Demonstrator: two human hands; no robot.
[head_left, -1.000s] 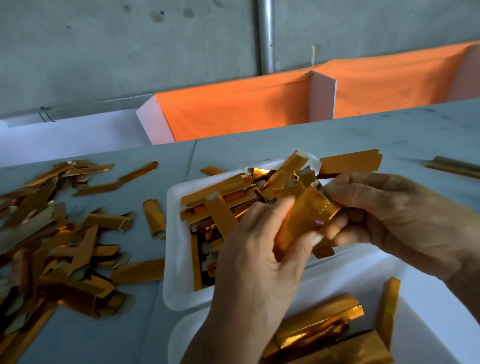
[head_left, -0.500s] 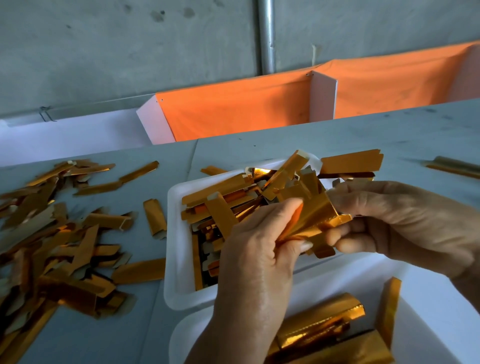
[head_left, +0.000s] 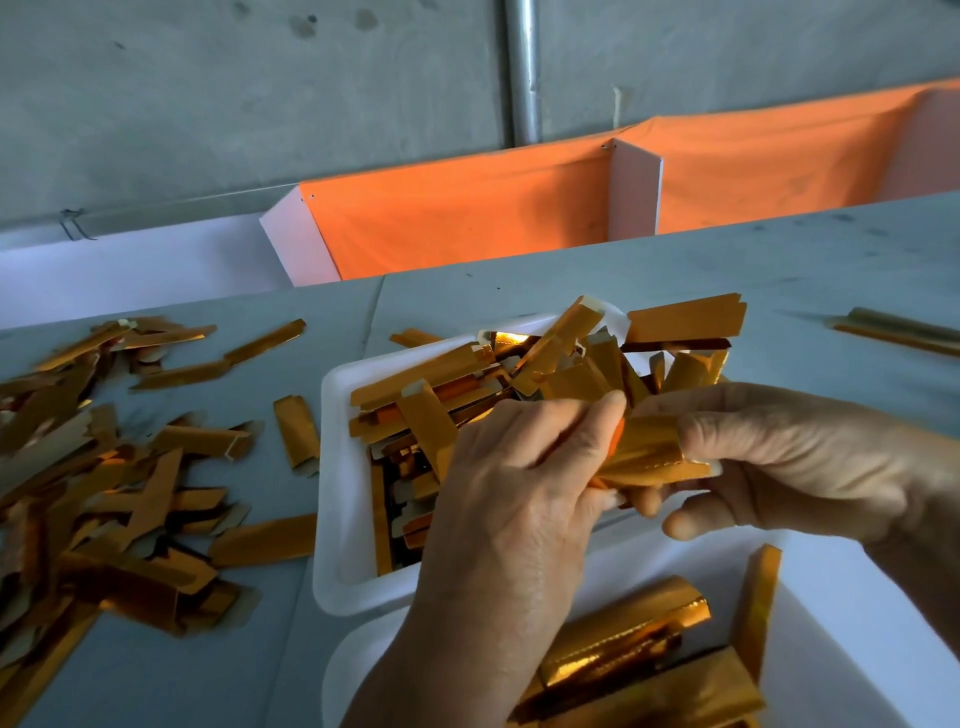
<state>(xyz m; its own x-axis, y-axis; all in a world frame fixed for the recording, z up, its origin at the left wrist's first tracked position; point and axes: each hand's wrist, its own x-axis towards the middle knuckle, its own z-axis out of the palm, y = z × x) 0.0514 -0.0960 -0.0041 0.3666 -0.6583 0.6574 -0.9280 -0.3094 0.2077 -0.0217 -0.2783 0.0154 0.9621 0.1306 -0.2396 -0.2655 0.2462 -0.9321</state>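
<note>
Both hands hold one shiny gold foil card piece (head_left: 647, 452) above the near edge of a white tray (head_left: 340, 493). My left hand (head_left: 519, 499) pinches its left end between thumb and forefinger. My right hand (head_left: 789, 462) grips its right end with curled fingers. The piece is bent into a curved or folded shape between them. The tray is heaped with flat gold strips (head_left: 447, 374).
A second white tray (head_left: 841, 639) at the bottom right holds folded gold pieces (head_left: 623, 644). Several loose gold strips (head_left: 93, 467) are scattered on the grey table at left. One strip (head_left: 898, 330) lies far right. Orange cloth bins (head_left: 467, 218) stand behind the table.
The gold piece has turned from tilted upright to lying nearly level between the hands. My right hand's fingers have wrapped further round its right end, and both hands dropped slightly.
</note>
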